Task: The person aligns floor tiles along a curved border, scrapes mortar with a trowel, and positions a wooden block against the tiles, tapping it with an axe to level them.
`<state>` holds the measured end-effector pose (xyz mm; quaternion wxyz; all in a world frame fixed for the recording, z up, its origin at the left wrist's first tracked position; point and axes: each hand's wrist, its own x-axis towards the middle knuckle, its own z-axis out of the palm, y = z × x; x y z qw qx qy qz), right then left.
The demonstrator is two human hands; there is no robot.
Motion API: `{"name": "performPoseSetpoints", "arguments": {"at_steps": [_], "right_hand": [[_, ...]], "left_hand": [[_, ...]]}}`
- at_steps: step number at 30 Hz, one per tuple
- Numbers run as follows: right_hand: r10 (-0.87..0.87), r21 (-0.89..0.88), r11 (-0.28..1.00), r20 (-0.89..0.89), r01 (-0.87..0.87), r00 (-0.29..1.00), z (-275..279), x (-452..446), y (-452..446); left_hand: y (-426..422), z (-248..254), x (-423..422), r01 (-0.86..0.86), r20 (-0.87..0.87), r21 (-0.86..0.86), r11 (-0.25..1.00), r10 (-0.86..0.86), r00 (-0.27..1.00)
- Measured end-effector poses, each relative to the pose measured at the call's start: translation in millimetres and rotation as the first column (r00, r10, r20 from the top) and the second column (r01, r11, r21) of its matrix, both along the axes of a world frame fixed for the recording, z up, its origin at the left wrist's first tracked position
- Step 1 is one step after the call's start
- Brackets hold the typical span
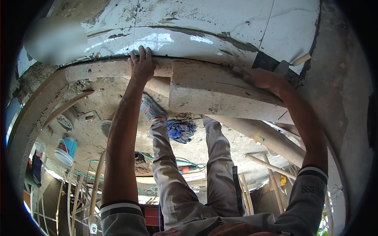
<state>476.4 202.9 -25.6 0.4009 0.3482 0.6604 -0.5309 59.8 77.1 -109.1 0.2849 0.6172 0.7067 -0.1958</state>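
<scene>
My left hand lies with its fingers stretched over the near edge of a glossy white tile strip, its palm side by the narrow curved board. My right hand rests on top of a thick, dirt-stained wooden beam, fingers pointing left; the greyish fingertips are hard to make out. Just beyond that hand lies a trowel with a wooden handle and a grey blade, over a dark patch at the tile's end.
Grey mortar smears mark the tiles. Below the beam are bamboo poles, a blue cloth, a paint bucket and a green hose. My sandalled foot stands on the dusty ground. A blurred pale round shape covers the upper left.
</scene>
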Motion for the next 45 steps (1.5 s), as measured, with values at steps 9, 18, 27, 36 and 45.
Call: {"name": "performPoseSetpoints", "arguments": {"at_steps": [9,18,27,36,45], "right_hand": [[0.029,0.09,0.995,0.04,-0.033,0.999,32,-7,-6],[0.273,0.203,0.936,0.1,-0.288,0.957,27,-3,3],[0.072,0.27,0.961,-0.055,-0.055,0.996,10,19,-17],[0.14,0.332,0.934,-0.005,-0.13,0.99,24,11,-15],[0.037,0.274,0.962,-0.1,-0.008,0.994,18,12,-17]], "left_hand": [[-3,-3,-1,0.007,0.016,0.037,0.999,-0.007,1.0],[-3,-3,-1,0.014,0.015,0.045,0.999,-0.015,1.0],[14,13,6,-0.005,-0.035,-0.072,0.997,0.002,0.999],[20,4,41,-0.174,0.327,0.238,0.955,0.09,0.941],[11,3,47,-0.013,0.12,0.185,0.983,-0.009,0.993]]}}
